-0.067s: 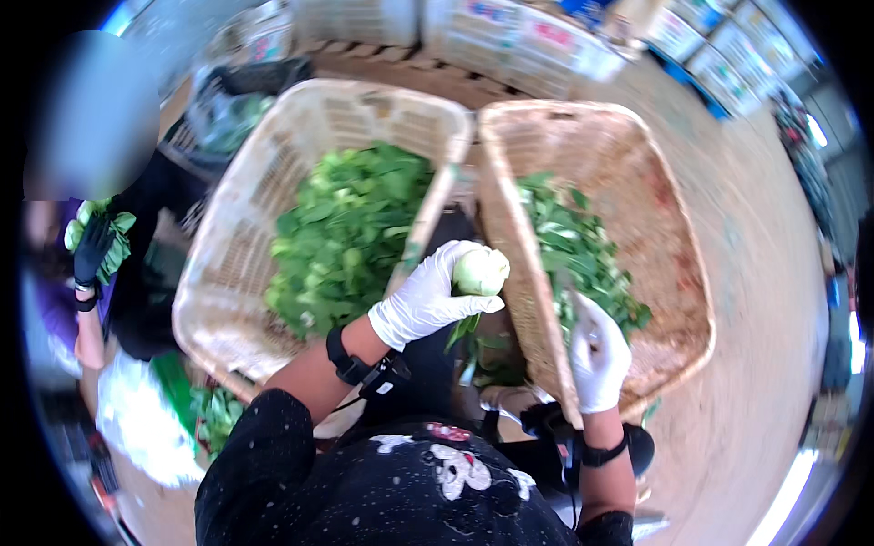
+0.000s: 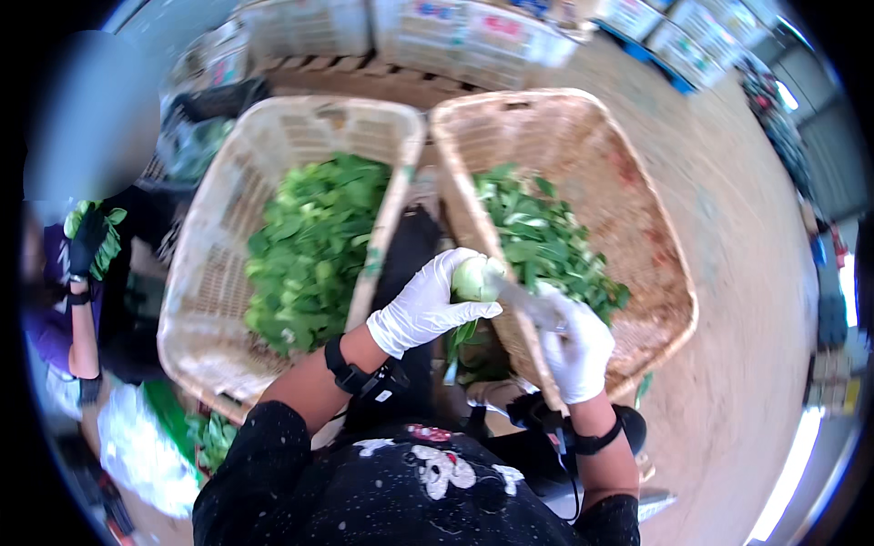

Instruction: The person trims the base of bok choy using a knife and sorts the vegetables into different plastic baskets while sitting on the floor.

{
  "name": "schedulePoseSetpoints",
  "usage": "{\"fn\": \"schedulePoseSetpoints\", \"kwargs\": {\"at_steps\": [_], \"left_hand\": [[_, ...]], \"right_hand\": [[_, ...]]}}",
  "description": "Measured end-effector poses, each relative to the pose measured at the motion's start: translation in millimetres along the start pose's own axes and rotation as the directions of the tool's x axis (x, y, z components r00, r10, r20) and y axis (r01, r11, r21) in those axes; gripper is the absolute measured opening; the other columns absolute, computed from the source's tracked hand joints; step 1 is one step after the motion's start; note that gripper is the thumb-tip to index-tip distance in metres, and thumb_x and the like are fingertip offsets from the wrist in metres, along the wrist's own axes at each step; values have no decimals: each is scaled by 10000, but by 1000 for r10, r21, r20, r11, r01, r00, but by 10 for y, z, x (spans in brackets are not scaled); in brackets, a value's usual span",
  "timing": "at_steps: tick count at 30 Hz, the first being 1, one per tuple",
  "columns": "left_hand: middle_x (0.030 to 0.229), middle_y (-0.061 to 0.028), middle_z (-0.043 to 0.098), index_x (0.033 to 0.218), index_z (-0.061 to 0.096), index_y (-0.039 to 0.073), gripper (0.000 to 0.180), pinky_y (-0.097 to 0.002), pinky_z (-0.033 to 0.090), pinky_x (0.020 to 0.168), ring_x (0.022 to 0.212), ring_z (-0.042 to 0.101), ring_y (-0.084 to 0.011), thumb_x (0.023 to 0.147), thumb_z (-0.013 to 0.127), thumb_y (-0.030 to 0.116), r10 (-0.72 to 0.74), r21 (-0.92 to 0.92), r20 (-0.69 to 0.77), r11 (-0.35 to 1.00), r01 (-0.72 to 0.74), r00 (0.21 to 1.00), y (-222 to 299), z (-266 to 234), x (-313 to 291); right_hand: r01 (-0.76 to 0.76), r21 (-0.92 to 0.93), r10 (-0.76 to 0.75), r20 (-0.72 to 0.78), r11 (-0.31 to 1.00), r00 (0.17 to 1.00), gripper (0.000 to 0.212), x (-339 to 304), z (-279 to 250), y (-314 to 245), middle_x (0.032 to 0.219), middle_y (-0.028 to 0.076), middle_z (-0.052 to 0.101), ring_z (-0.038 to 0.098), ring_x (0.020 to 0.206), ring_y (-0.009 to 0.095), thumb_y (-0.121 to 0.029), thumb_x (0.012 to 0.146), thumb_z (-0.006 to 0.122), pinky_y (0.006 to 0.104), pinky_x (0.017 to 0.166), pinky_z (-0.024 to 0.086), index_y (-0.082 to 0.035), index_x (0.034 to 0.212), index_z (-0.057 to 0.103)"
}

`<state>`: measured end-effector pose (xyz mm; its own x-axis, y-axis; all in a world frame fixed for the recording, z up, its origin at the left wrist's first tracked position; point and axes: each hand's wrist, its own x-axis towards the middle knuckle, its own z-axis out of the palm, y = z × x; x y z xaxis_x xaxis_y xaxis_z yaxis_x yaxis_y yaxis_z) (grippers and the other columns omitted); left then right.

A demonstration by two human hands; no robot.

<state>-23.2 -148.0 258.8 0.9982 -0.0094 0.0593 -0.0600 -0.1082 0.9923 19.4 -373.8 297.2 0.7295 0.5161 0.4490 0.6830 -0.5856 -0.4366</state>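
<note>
In my white-gloved left hand [image 2: 428, 309] is a head of leafy green vegetable [image 2: 477, 278], its pale, rounded base up and its green leaves hanging below. My fingers wrap round it, hiding part of it. My right hand [image 2: 577, 350], also gloved in white, is closed on a knife [image 2: 531, 304]. The blurred blade points left, its tip at the vegetable's base; whether it cuts in cannot be told. The right hand is over the near left rim of the right basket [image 2: 669, 223], which holds loose green leaves [image 2: 537, 227].
A left basket [image 2: 202, 264] holds a heap of cut greens [image 2: 314, 237]. Beyond it stands a dark crate [image 2: 228, 96] with a plastic bag. At far left, another person's black-gloved hand [image 2: 88, 238] holds greens. White crates [image 2: 455, 41] stand at the back; a white sack [image 2: 146, 450] lies lower left.
The knife has come up and left to the vegetable's base, my right hand moving with it. My left hand keeps its hold. The baskets appear farther left as the view shifts.
</note>
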Motion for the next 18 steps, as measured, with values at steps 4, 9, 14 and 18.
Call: {"fn": "schedulePoseSetpoints", "kwargs": {"at_steps": [4, 9, 14, 18], "left_hand": [[1068, -69, 608, 1184, 500, 19, 545, -311, 489, 867, 959, 602, -170, 735, 792, 120, 231, 86, 93, 967, -239, 969, -331, 562, 230], [951, -81, 624, 1152, 523, 31, 582, -324, 483, 813, 904, 611, -208, 696, 831, 223, 366, 197, 215, 892, -408, 905, 200, 869, 459], [1041, -29, 563, 1229, 471, 41, 516, -292, 472, 823, 874, 573, -152, 819, 720, 231, 206, -304, 158, 941, -150, 966, 325, 1126, 569], [1138, -54, 559, 1326, 414, 45, 485, -267, 464, 869, 984, 563, -120, 966, 478, 364, -47, -592, 498, 711, 379, 866, 56, 1271, 703]], "right_hand": [[58, -207, -43, 77, 977, 996, 375, 4, -324, -8, 664, 43, 518, 565, 616, 221, -155, 696, 667, 347, 552, 456, -134, 1070, 638], [-14, -187, 3, -59, 982, 998, 242, -207, -426, 446, 645, 59, 525, 573, 588, 240, -154, 718, 655, 357, 542, 466, -143, 960, 651], [-711, 141, 701, 118, 689, 703, 172, -348, -470, 1118, 693, 35, 627, 577, 558, 152, -146, 860, 594, 265, 508, 444, -110, 1018, 650], [-447, 872, 426, 335, 197, 840, 408, -200, -565, 745, 913, -23, 627, 518, 675, -3, -179, 879, 650, 155, 528, 359, -32, 1244, 544]]}}
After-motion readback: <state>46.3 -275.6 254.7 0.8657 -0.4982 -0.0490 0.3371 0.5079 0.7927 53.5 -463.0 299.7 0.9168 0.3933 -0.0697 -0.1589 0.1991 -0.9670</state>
